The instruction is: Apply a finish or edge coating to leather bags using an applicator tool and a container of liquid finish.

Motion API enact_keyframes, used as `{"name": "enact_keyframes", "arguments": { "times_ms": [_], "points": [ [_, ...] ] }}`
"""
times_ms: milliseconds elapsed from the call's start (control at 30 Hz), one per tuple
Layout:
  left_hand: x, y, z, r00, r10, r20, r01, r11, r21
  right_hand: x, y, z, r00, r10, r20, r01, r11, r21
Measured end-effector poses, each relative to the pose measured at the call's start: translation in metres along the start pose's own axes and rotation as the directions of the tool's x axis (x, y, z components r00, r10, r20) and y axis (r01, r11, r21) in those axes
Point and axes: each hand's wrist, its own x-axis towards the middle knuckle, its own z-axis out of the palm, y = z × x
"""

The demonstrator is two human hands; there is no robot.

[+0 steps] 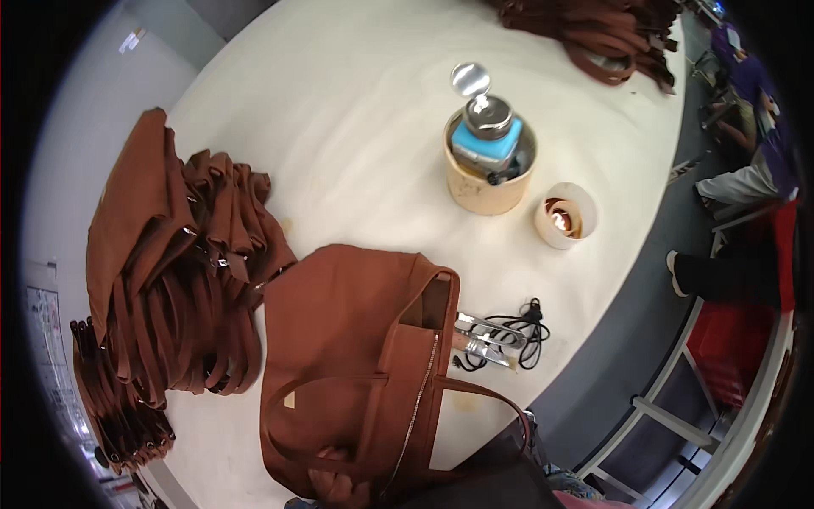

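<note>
A brown tote bag (326, 314) lies on the white table in front of me, its open top and long zipper facing right. One strap (326, 386) loops over its side, and the other handle hangs off toward the table's near right edge. At the bag's lower edge, my left hand (337, 482) has its fingers curled at the lower end of the strap, closed on the bag; part of the hand is hidden. My right hand is not visible. Just right of the bag's opening lie a flat brush with a metal ferrule (490, 350) and a coiled black cord (534, 332).
Left, a pile of brown bags (140, 229) rests beside a stack of brown straps (119, 416). Beyond stand a cream tub (483, 197) holding a blue dispenser bottle (487, 140) and a small cup (578, 204). More brown pieces (593, 34) lie far right. People sit beyond the table's right edge.
</note>
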Motion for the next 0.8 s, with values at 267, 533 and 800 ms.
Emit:
{"name": "enact_keyframes", "arguments": {
  "times_ms": [267, 533, 800],
  "points": [
    [0.018, 0.009, -0.023, 0.919, 0.104, 0.381, -0.146, 0.986, 0.082, -0.022, 0.020, -0.015, 0.994, -0.013, 0.113, 0.010, 1.000, 0.023],
    [0.034, 0.023, -0.044, 0.763, -0.154, 0.628, 0.165, 0.986, 0.041, -0.005, 0.011, -0.069, 0.990, -0.142, 0.001, 0.141, 0.988, 0.067],
    [0.041, 0.019, -0.069, 0.776, -0.217, 0.592, 0.345, 0.932, -0.110, -0.006, 0.059, -0.090, 0.952, -0.247, -0.179, 0.266, 0.960, 0.088]
  ]
}}
